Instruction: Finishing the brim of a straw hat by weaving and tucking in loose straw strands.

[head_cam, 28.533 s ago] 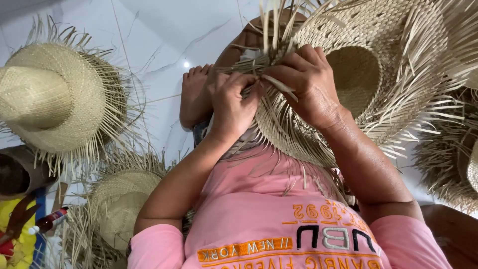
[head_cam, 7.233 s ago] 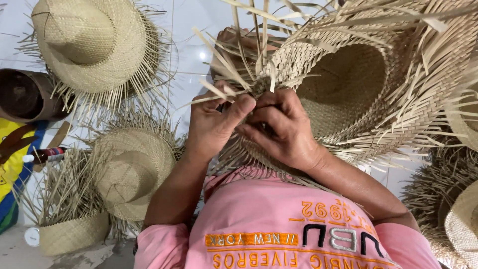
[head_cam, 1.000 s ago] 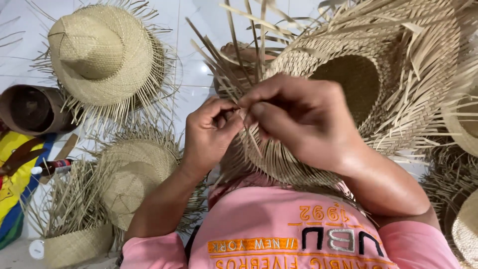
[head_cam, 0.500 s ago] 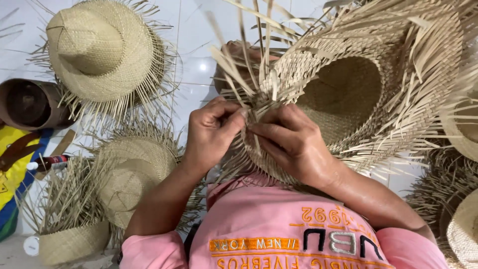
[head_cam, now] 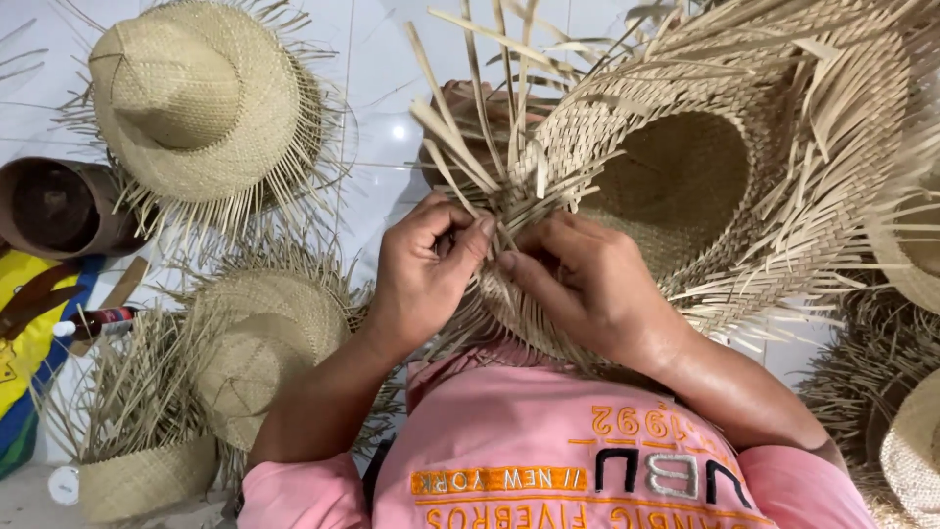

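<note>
An unfinished woven straw hat (head_cam: 685, 176) rests against my lap, its hollow crown facing me and loose straw strips sticking out all around the brim. My left hand (head_cam: 423, 269) pinches straw strips at the brim's near edge. My right hand (head_cam: 578, 284) meets it from the right, its fingers closed on the same bunch of strips. Both hands work at one spot on the brim. A bare foot (head_cam: 460, 103) shows behind the upright strips.
On the white tiled floor lie a finished-crown straw hat (head_cam: 191, 103) at upper left, another (head_cam: 259, 343) below it, and a small woven piece (head_cam: 147, 475) at lower left. A brown cylindrical mould (head_cam: 54, 206) sits at the left. More straw hats (head_cam: 906, 446) pile at right.
Over the last second my right hand has pulled back from over the left and both now pinch the strips at the brim edge. The hat has shifted slightly.
</note>
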